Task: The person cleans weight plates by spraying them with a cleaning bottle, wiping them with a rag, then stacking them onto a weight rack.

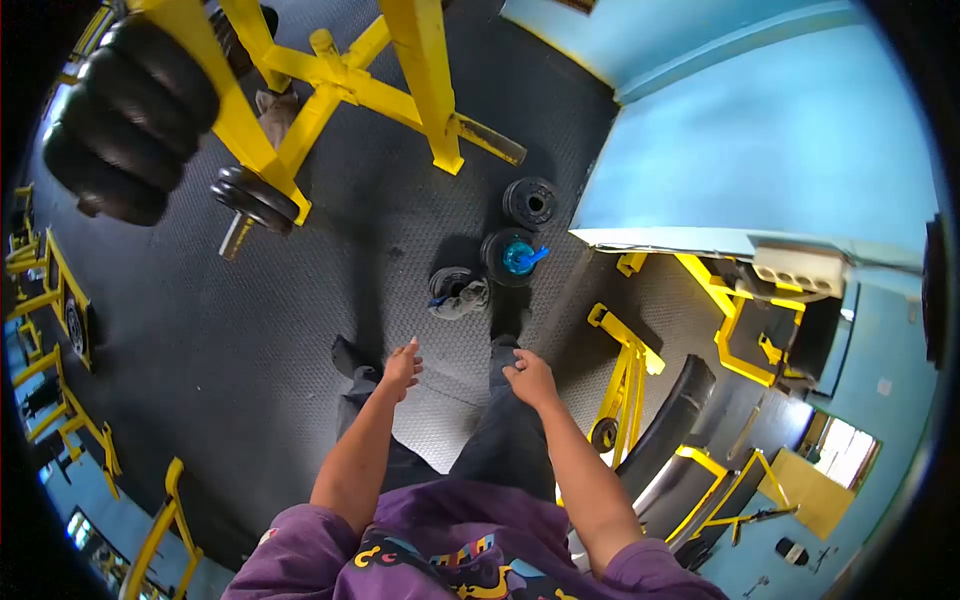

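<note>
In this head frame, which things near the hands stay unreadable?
- Left hand and right hand: palms face away, fingers empty or not unclear.
- Grey cloth bundle on a black weight plate: too small to identify.
- Feet: mostly hidden by dark trousers.
- Yellow steel rack: top cut off by the frame edge.

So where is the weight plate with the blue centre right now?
In the head view, the weight plate with the blue centre lies on the black rubber floor ahead of both hands, just below another black plate.
</note>
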Action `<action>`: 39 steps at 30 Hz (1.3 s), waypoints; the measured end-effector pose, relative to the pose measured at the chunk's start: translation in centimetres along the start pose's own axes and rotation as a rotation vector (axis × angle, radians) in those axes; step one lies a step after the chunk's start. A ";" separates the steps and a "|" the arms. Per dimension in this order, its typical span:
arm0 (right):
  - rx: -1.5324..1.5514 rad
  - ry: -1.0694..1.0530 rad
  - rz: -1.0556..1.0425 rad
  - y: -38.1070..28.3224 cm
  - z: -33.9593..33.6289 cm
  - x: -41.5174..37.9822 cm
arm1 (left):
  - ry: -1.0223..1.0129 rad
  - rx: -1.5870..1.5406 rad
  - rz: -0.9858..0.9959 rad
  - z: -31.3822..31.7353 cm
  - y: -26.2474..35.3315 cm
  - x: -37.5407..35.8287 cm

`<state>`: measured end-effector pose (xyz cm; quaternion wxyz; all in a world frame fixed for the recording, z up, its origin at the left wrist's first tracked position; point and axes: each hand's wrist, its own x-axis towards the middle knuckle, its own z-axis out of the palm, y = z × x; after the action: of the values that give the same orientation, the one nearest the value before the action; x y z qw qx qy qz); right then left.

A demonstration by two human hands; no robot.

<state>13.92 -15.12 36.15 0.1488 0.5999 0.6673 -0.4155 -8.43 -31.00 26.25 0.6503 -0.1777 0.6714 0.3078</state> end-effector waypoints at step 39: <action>0.151 -0.242 -0.163 19.2 10.1 37.6 | 0.191 0.040 0.423 25.2 0.6 30.0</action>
<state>19.74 1.68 -3.40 0.1484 0.4989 0.6578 -0.5444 7.69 -9.42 -2.21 0.5081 -0.0483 0.7581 0.4059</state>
